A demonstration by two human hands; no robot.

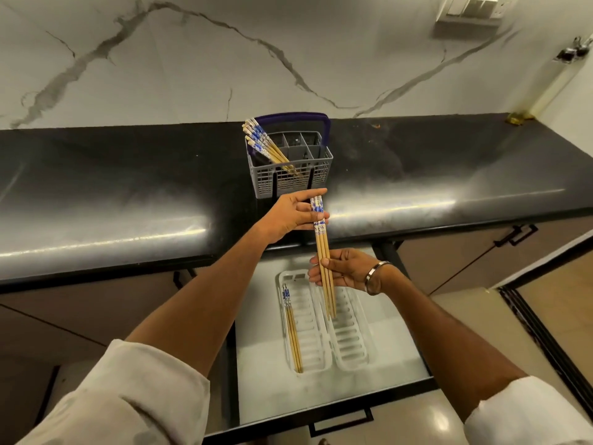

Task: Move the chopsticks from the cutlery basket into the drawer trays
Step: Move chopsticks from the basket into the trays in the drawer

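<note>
While lit from the right, black countertop (pixel 128 194) spanning the full width, under a white marble-veined wall (pixel 288 59). Below it, open drawer (pixel 394 358), pale inside, pulled out toward the camera. Inside the drawer, two white slotted trays side by side: left tray (pixel 309 329) and right tray (pixel 353 335), touching along their long edges. On the countertop near its front edge, grey cutlery basket (pixel 290 170) with a dark blue handle (pixel 296 116) raised behind it (front left compartment holding a leaning bunch of chopsticks (pixel 263 143), blue-patterned ends up and tilted left). Above the drawer, held chopsticks (pixel 323 255), a small bundle standing nearly upright, patterned ends up, thin tips hanging over the right tray. Left hand (pixel 296 213) pinching the bundle's patterned upper part between thumb and curled fingers. Right hand (pixel 348 268) gripping the plain lower shafts, fingers curled around them, with a metal bangle (pixel 373 276) on the wrist. Along the left wall of the left tray, lying flat, tray chopsticks (pixel 292 329), patterned ends toward the countertop. At the top right of the wall, switch plate (pixel 471 8).
</note>
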